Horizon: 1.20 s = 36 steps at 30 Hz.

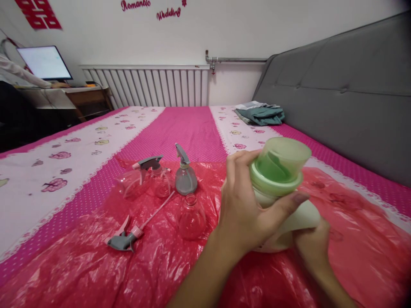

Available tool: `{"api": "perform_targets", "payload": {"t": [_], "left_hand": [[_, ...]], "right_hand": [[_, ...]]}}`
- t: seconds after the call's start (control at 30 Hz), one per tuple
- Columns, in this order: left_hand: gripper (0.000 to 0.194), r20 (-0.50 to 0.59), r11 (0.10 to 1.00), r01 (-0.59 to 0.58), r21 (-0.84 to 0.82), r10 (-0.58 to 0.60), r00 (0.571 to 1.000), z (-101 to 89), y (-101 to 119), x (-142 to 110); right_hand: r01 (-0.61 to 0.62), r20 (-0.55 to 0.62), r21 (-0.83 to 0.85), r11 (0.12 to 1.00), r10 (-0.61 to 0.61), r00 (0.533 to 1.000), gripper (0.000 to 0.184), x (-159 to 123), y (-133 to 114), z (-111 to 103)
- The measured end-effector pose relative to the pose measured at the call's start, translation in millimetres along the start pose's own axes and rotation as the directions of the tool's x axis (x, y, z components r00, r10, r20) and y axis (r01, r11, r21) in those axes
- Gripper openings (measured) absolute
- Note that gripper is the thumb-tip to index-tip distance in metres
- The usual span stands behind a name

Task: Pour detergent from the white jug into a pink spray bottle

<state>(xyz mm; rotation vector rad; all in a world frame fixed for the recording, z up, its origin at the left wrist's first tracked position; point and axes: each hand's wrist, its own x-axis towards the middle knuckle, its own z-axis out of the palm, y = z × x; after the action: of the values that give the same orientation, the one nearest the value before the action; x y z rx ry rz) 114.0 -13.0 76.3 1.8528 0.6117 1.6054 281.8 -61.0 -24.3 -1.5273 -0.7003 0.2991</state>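
Note:
My left hand is wrapped round the neck of a pale jug, just under its translucent green cap. My right hand grips the jug's lower body from below; its fingers are mostly hidden behind the jug. The jug is tilted towards the right, above a red plastic sheet spread over the bed.
On the sheet to the left lie small clear spray bottles: one on its side with a trigger head, one upright, one open without a head. A loose trigger head with tube lies nearby. Folded clothes sit by the grey headboard. A person's sleeve reaches towards a desk with a monitor at far left.

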Motion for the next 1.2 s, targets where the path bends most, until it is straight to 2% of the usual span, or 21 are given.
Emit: {"api": "perform_targets", "payload": {"t": [0.2,0.4,0.57,0.7,0.83,1.1,1.2], "left_hand": [[0.075,-0.009,0.996,0.062,-0.056,-0.063,0.998,4.8,-9,-9],[0.081,-0.008,1.000,0.017,0.008,-0.017,1.000,0.5,-5,-3],[0.072,0.000,0.999,0.013,0.034,-0.013,1.000,-1.1,-2,1],[0.071,0.027,0.996,0.079,-0.028,-0.078,0.997,1.6,-4,-2],[0.076,-0.002,0.987,0.151,-0.045,-0.151,0.988,3.4,-5,-6],[0.081,0.000,0.997,0.077,0.011,-0.077,0.997,0.5,0,1],[0.076,-0.016,0.998,0.061,0.025,-0.061,0.998,1.0,0,2]], "right_hand": [[0.000,0.008,0.007,1.000,0.000,1.000,0.033,2,2,1],[-0.017,-0.002,0.001,1.000,0.017,1.000,0.034,1,1,0],[-0.010,-0.001,0.000,1.000,0.010,1.000,0.032,1,-1,1],[0.003,0.016,-0.001,1.000,-0.003,1.000,0.032,1,2,1],[0.011,0.013,0.007,1.000,-0.011,1.000,0.031,1,2,1],[-0.018,0.009,0.013,1.000,0.018,1.000,0.033,2,1,1],[-0.027,0.021,0.012,1.000,0.027,0.999,0.033,2,0,1]]}}
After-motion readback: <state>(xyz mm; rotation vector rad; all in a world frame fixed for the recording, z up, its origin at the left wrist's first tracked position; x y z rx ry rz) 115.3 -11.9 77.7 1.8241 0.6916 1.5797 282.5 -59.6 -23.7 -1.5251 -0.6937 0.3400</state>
